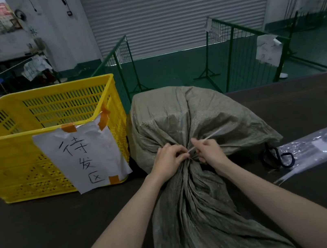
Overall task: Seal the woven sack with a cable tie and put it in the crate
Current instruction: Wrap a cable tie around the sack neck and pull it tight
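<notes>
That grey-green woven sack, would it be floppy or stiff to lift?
Probably floppy: the grey-green woven sack creases into folds where both hands gather its neck. Its bulging body suggests some weight. Likely to sag rather than roll.

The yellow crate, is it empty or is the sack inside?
The sack lies outside, on the table beside the crate; its visible interior looks empty.

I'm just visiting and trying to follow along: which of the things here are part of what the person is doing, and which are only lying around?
In use:
- woven sack, neck gathered
- cable tie, pinched by both the left hand and right hand
- yellow crate, beside the sack

Lying about:
- scissors on the table
- clear plastic bag
- green fence panels behind
</notes>
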`<action>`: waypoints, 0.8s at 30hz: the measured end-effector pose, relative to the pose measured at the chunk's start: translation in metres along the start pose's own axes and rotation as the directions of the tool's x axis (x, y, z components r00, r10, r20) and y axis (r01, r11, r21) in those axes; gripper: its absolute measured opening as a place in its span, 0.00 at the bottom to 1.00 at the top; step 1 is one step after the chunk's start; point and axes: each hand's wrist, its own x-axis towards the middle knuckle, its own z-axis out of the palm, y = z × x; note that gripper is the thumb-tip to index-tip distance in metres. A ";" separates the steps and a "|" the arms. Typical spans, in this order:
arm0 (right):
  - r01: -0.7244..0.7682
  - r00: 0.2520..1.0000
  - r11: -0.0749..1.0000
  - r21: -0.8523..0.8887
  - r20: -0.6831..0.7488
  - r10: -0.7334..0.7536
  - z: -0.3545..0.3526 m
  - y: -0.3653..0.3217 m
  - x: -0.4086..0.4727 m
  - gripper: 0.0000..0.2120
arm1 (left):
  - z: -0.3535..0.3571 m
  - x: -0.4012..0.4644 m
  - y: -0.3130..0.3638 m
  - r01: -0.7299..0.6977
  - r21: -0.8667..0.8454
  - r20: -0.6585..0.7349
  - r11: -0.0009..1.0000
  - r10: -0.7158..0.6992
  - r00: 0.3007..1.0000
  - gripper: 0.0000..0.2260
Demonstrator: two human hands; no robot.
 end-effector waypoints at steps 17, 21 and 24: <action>0.063 0.991 0.980 -0.191 -0.104 -0.083 -0.028 -0.001 0.006 0.26 | 0.010 -0.013 -0.007 0.032 0.055 -0.076 0.998 -0.027 0.997 0.09; 0.041 0.994 0.993 -0.110 -0.099 -0.052 -0.030 -0.002 0.002 0.24 | 0.012 -0.014 -0.005 0.036 0.082 -0.083 0.996 -0.030 0.996 0.09; 0.049 0.995 0.995 -0.085 -0.077 -0.056 -0.031 -0.002 -0.004 0.23 | 0.015 -0.017 -0.007 0.062 0.072 -0.111 0.995 -0.054 0.992 0.09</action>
